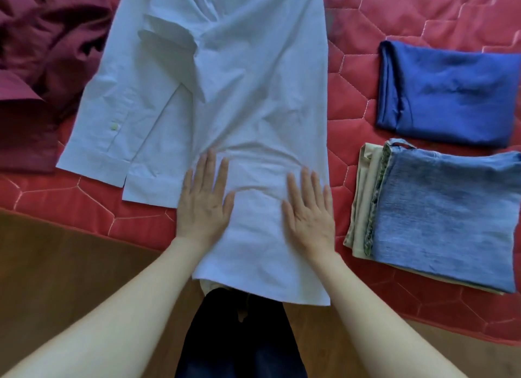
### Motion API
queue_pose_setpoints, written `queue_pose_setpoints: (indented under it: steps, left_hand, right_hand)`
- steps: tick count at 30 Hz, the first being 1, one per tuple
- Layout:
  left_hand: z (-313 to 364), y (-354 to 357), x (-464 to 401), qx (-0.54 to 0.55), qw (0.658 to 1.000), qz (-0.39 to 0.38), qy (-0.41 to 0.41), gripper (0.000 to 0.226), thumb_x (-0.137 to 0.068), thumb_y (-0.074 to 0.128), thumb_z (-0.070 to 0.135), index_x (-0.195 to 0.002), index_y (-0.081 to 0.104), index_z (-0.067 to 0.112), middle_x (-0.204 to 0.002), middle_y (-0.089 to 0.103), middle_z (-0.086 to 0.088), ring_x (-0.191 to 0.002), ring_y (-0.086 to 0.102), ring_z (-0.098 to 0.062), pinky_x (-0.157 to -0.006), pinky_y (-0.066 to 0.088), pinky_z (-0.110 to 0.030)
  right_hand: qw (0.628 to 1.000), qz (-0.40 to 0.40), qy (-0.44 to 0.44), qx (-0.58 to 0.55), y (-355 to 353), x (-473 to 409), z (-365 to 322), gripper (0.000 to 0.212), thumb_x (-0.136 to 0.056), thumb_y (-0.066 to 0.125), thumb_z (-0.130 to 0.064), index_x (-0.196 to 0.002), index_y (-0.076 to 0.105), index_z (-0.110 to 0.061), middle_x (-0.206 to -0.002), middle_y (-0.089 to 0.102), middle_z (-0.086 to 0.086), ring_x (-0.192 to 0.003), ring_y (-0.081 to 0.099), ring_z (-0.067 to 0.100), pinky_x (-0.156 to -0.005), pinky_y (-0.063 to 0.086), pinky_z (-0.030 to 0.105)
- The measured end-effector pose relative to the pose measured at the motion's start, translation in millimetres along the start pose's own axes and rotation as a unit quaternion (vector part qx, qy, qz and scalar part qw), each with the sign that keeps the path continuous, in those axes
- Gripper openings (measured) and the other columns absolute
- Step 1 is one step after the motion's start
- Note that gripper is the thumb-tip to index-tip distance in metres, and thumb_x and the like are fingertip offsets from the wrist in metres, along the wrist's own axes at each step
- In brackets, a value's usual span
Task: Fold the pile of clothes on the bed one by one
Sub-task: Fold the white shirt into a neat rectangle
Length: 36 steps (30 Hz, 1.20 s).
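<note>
A pale blue long-sleeved shirt [239,101] lies flat on the red quilted bed [355,75], its sides folded inward and both sleeves running down its left side to the cuffs. Its lower hem hangs over the bed's near edge. My left hand [203,204] presses flat on the shirt's lower left, fingers straight and spread. My right hand [308,212] presses flat on the lower right part in the same way. A crumpled maroon garment [42,53] lies at the far left.
On the right sit a folded royal-blue garment [451,92] and, nearer, folded blue jeans [448,216] on top of a folded beige garment [362,208]. A brown wooden floor [56,264] shows beyond the bed's near edge, with my dark trousers [239,343] below.
</note>
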State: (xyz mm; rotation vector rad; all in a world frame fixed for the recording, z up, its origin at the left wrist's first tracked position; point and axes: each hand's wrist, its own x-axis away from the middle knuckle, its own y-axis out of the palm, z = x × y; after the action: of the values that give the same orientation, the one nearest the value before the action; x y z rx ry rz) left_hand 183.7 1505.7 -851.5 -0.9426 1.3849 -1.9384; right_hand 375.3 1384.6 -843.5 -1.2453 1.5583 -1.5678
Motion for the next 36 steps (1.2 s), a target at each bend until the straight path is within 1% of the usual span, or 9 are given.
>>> queue_pose_setpoints:
  steps: [3,5,10,15,19,22,26,31,36]
  left_hand:
    - [3,-11,22,-0.013,0.999,-0.005,-0.049,0.063,-0.097,0.022,0.036,-0.147,0.029,-0.001,-0.157,0.019,-0.019,-0.146,0.02,-0.029,-0.117,0.019,-0.05]
    - [12,-24,14,-0.015,0.999,0.019,-0.036,0.061,-0.097,0.024,0.033,-0.145,0.033,-0.003,-0.156,0.022,-0.021,-0.145,0.022,-0.031,-0.116,0.02,-0.051]
    - [34,-57,-116,-0.015,0.991,0.127,0.039,0.054,-0.095,0.04,0.021,-0.145,0.036,0.001,-0.153,0.031,-0.018,-0.142,0.029,-0.033,-0.116,0.018,-0.048]
    - [-3,-41,-172,-0.015,0.998,0.036,-0.048,0.058,-0.099,0.033,0.034,-0.15,0.026,0.007,-0.158,0.018,-0.018,-0.147,0.016,-0.031,-0.119,0.013,-0.048]
    - [-15,-42,-142,-0.02,0.992,0.058,-0.113,0.06,-0.098,0.026,0.034,-0.148,0.031,0.001,-0.156,0.023,-0.019,-0.144,0.024,-0.032,-0.115,0.022,-0.053]
    - [2,-59,-158,-0.031,0.991,0.107,-0.069,0.057,-0.098,0.03,0.029,-0.147,0.031,0.001,-0.157,0.023,-0.018,-0.145,0.021,-0.031,-0.117,0.016,-0.052]
    - [26,-89,-261,-0.043,0.981,0.19,0.023,0.052,-0.098,0.035,0.021,-0.147,0.034,0.007,-0.156,0.026,-0.014,-0.146,0.02,-0.03,-0.118,0.012,-0.05]
    - [-20,-73,-313,-0.036,0.992,0.07,-0.099,0.057,-0.1,0.027,0.039,-0.153,0.023,0.018,-0.16,0.016,-0.011,-0.148,0.014,-0.026,-0.118,0.0,-0.047]
    - [-49,-73,-292,-0.056,0.993,0.075,-0.074,0.061,-0.098,0.025,0.04,-0.15,0.028,0.008,-0.158,0.02,-0.016,-0.147,0.016,-0.027,-0.119,0.007,-0.05]
  right_hand:
    - [0.999,0.006,0.048,0.007,-9,21,6,0.055,-0.098,0.032,-0.035,-0.144,0.042,-0.009,-0.151,0.033,0.021,-0.14,0.032,0.037,-0.111,0.032,0.055]
    - [0.999,0.032,0.036,-0.016,-21,3,-7,0.053,-0.097,0.034,-0.031,-0.142,0.046,-0.005,-0.149,0.036,0.025,-0.138,0.036,0.039,-0.11,0.034,0.055]
    - [0.988,0.111,-0.022,-0.106,-48,-145,-58,0.05,-0.097,0.036,-0.025,-0.144,0.042,-0.01,-0.152,0.032,0.021,-0.143,0.028,0.037,-0.116,0.02,0.048]
    - [0.999,0.023,-0.014,-0.026,-32,-217,-21,0.054,-0.101,0.029,-0.041,-0.152,0.024,-0.023,-0.16,0.015,0.01,-0.149,0.011,0.028,-0.12,0.009,0.046]
    - [0.999,0.02,0.026,-0.016,-38,-189,19,0.056,-0.101,0.023,-0.038,-0.152,0.026,-0.016,-0.159,0.019,0.013,-0.148,0.015,0.029,-0.119,0.017,0.049]
    - [0.997,0.062,0.009,-0.05,-57,-212,7,0.054,-0.099,0.028,-0.032,-0.147,0.035,-0.008,-0.154,0.027,0.021,-0.145,0.022,0.034,-0.117,0.023,0.052]
    - [0.986,0.121,-0.067,-0.095,-83,-310,-42,0.051,-0.099,0.031,-0.027,-0.147,0.038,-0.013,-0.154,0.029,0.019,-0.145,0.023,0.033,-0.118,0.014,0.045]
    - [0.998,0.016,-0.053,0.005,-69,-371,-19,0.054,-0.103,0.024,-0.038,-0.154,0.012,-0.026,-0.163,0.004,0.003,-0.15,-0.002,0.015,-0.12,-0.003,0.042]
    - [0.999,0.011,-0.037,-0.007,-70,-360,-4,0.056,-0.103,0.027,-0.034,-0.154,0.008,-0.024,-0.163,-0.001,0.001,-0.149,-0.007,0.014,-0.121,-0.003,0.042]
